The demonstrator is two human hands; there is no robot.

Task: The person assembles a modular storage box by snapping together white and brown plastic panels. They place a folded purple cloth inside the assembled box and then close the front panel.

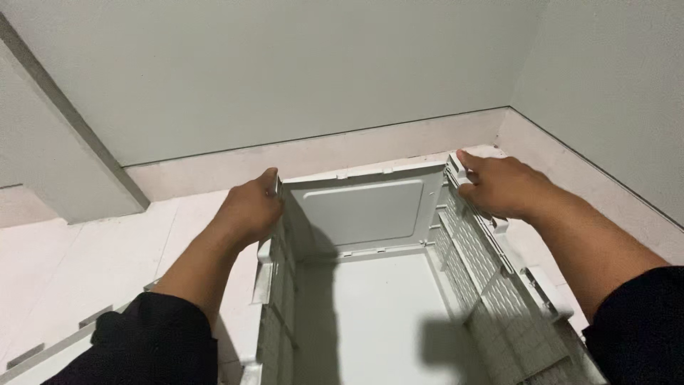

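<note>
A pale grey folding plastic crate (363, 214) stands open on the floor in front of me, its inside bare. My left hand (251, 208) grips the top of the crate's left side wall near the far corner. My right hand (499, 187) grips the top of the perforated right side wall (476, 265) near the far right corner, fingers curled over the rim. The solid far end panel stands upright between both hands. Both forearms come out of dark sleeves at the bottom corners.
The crate sits in a room corner on a pale tiled floor (85, 264). White walls rise behind and to the right with a light baseboard (342, 151). A grey angled panel (64, 164) leans at the left.
</note>
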